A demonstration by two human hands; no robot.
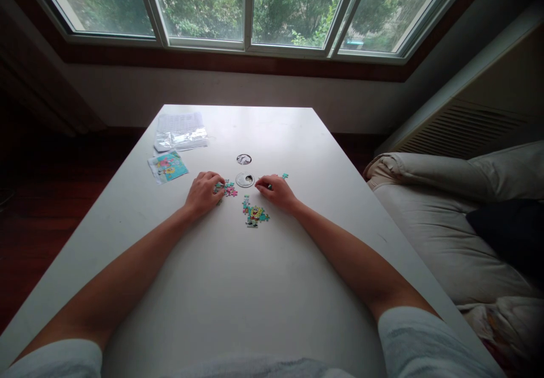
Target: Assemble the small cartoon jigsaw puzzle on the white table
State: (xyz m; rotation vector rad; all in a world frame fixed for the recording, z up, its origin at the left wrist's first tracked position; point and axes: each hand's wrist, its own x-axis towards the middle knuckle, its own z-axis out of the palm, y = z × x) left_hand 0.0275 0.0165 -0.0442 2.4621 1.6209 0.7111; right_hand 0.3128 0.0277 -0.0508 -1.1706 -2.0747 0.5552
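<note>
My left hand (205,192) rests on the table with curved fingers, thumb and fingertips apart over a pile of loose jigsaw pieces (230,189). Pink, green and teal pieces show beside and under its fingertips. Across from it, my right hand (276,190) is closed, thumb and forefinger drawn together. A speck of teal shows beneath its fingers, but what they hold is hidden. Between and below the hands lies a partly joined jigsaw (255,214) with a yellow cartoon figure. One loose teal jigsaw piece (285,175) sits just beyond my right hand.
On the white table (238,287) are a round metal-rimmed disc (245,180) and a smaller round insert (243,159). A colourful picture sheet (168,166) and a clear plastic bag (181,132) lie at the back left. A sofa (425,236) stands at the right; windows are ahead.
</note>
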